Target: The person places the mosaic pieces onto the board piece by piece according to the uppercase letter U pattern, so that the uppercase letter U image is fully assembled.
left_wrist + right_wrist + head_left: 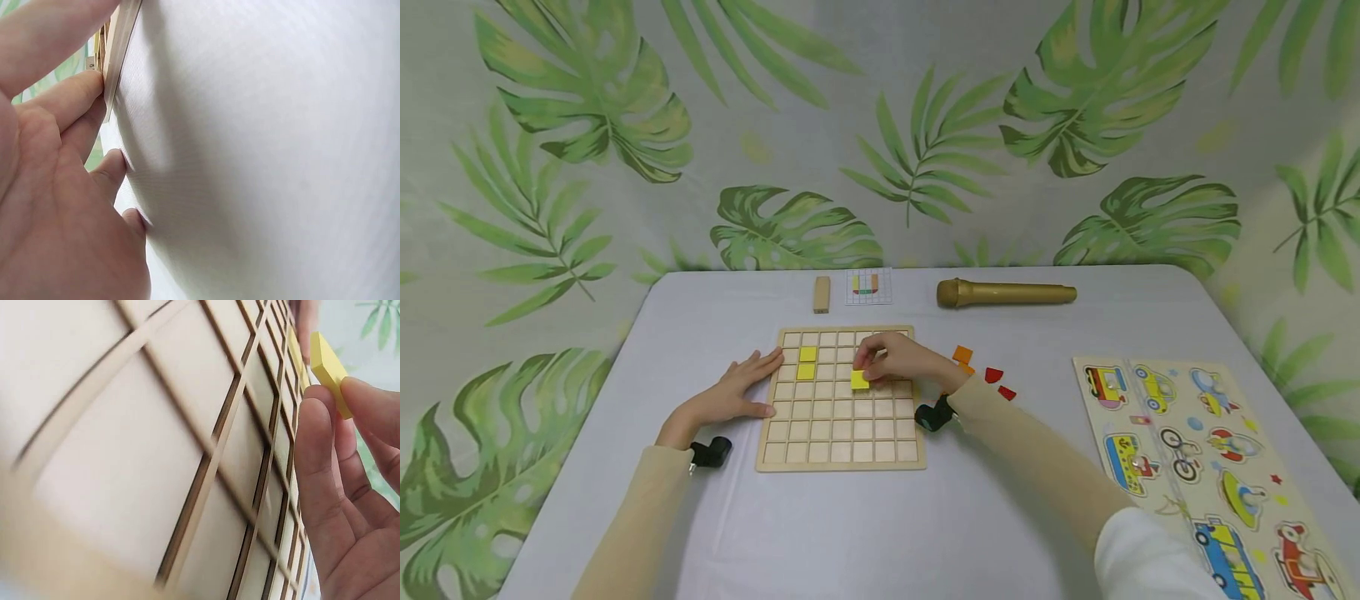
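A wooden grid board (842,463) lies on the white table. My left hand (726,396) rests along its left edge, fingers spread and fairly straight; in the left wrist view, fingertips (94,84) touch the board's side. Over the upper right part of the grid, my right hand (898,357) pinches a yellow square tile (860,380) between thumb and fingers. The right wrist view shows this tile (331,372) tilted, raised off the grid. Two more yellow tiles (807,354) sit in neighbouring cells, one above the other, in the board's upper left.
Right of the board lie orange pieces (963,355) and red pieces (993,375), partly behind my right forearm. Along the back are a wooden block (822,294), a pattern card (868,287) and a gold microphone (1007,293). A vehicle puzzle board (1206,492) occupies the right side.
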Tool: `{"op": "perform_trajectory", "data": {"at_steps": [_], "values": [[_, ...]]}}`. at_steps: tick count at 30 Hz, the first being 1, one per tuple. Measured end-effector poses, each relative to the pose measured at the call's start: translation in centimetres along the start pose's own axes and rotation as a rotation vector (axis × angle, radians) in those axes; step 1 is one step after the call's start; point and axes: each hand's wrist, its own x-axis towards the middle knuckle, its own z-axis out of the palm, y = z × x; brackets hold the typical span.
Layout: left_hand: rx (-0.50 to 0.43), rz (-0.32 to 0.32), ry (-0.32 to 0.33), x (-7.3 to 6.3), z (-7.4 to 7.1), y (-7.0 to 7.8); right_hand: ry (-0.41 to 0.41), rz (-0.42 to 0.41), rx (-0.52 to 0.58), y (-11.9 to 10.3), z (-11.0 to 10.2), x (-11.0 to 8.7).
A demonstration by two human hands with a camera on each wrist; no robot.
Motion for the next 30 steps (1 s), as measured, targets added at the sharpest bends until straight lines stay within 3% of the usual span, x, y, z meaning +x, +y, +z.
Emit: {"op": "perform_trajectory", "data": {"at_steps": [8, 20, 30], "values": [[0.005, -0.027, 0.011, 0.0, 0.1, 0.0, -0.014, -0.033, -0.060, -1.4, 2.8, 3.0], [0.009, -0.011, 0.011, -0.1, 0.0, 0.1, 0.075, 0.014, -0.134, -1.8, 6.0, 5.5], [0.004, 0.004, 0.015, -0.2, 0.1, 0.3, 0.133, -0.042, -0.498, -2.6, 7.3, 5.6]]}}
